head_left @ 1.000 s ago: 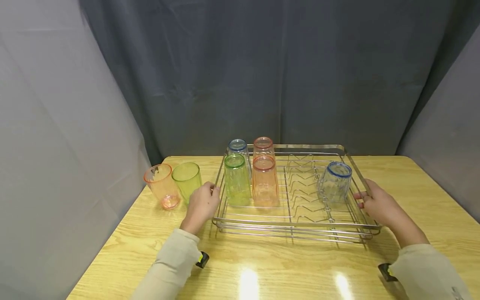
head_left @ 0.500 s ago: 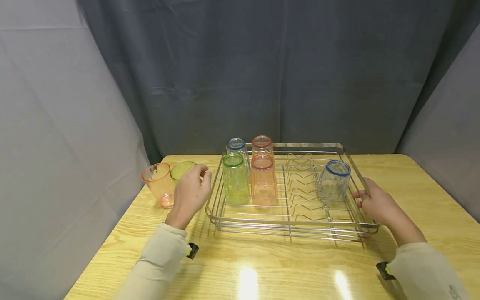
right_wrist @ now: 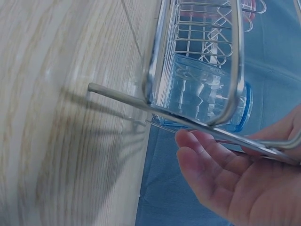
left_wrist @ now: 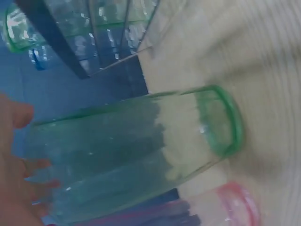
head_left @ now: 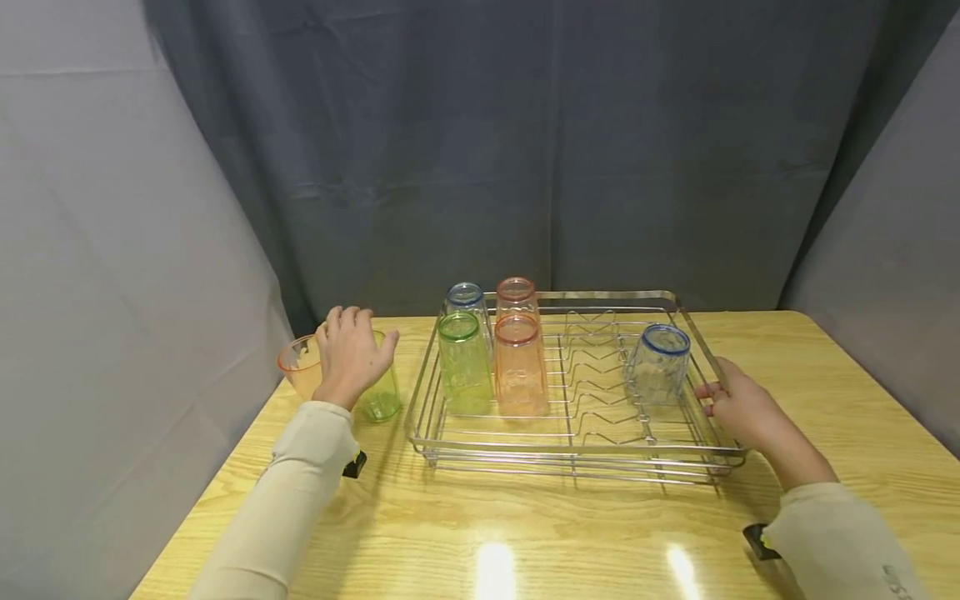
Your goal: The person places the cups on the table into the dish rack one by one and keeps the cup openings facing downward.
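My left hand (head_left: 351, 354) is over the upright green glass (head_left: 384, 400) on the table, left of the wire dish rack (head_left: 570, 450). In the left wrist view its fingers (left_wrist: 28, 188) lie by the mouth of that glass, with the thumb apart from it; the view is blurred. An orange glass (head_left: 300, 367) stands beside it, partly behind the hand. My right hand (head_left: 742, 407) holds the rack's right side rim, with fingertips reaching in through the wires. In the right wrist view, the fingers (right_wrist: 202, 155) curl under the rim, close to an upturned blue glass (right_wrist: 197, 99).
Upturned in the rack's left part are a green glass (head_left: 467, 375), a blue glass (head_left: 467, 296) and two pinkish-orange glasses, the nearer orange glass (head_left: 521, 379) in front. Wire plate dividers (head_left: 600, 383) fill the middle. A dark curtain (head_left: 480, 150) hangs behind the table (head_left: 420, 533).
My left hand has let go of the rack's left rim and moved left to the standing green glass. The rack's left rim has shifted slightly outward. The right hand stays on the rack.
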Available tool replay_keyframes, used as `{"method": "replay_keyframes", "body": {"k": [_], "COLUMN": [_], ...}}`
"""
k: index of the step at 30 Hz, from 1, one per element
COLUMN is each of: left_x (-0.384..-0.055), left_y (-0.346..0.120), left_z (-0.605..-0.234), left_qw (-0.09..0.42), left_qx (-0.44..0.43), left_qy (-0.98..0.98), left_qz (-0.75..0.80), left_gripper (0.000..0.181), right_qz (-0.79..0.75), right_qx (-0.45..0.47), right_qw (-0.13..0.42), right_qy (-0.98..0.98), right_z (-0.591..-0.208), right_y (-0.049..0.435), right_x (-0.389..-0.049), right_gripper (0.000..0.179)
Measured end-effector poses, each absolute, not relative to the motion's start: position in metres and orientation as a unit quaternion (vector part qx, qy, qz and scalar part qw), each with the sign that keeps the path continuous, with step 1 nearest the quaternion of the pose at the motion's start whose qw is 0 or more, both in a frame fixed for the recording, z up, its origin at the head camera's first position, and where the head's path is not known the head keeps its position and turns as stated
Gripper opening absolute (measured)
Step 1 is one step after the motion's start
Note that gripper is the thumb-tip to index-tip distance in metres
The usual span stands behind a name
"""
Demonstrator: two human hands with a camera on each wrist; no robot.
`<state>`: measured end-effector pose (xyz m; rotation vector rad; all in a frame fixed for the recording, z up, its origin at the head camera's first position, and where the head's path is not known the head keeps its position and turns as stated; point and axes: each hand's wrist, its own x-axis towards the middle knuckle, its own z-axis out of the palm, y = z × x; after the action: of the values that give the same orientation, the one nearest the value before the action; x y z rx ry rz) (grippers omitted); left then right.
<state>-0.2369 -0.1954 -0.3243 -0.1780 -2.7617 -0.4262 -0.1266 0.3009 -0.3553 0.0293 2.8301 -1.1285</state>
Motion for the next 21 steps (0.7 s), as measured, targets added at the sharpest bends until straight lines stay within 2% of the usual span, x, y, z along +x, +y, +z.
{"method": "replay_keyframes", "body": {"k": [4,7,21], "left_x": [-0.243,-0.245,-0.245], "left_y": [-0.200,-0.199,-0.197], "left_z": [-0.335,-0.336,-0.343], "left_qw": [0.126,0.111,0.119], "left_qx": [-0.054,-0.051,-0.050], "left_qy": [-0.982,-0.985,-0.988], "left_qz": [-0.128,-0.119,-0.084], "left_gripper": [0.074,0.074,0.065], "right_qz": [-0.364,-0.360,-0.369], "right_qx": [0.010,0.007,0.020], "right_qw": [0.049,0.046,0.061], "right_qy": [0.930,0.932,0.927], "right_z": [-0.356,-0.354,-0.353], "right_y": [0.301,0.302,0.301], "right_x": [-0.126,-0.126,-0.126], "right_gripper": [0.052,0.053,0.054]}}
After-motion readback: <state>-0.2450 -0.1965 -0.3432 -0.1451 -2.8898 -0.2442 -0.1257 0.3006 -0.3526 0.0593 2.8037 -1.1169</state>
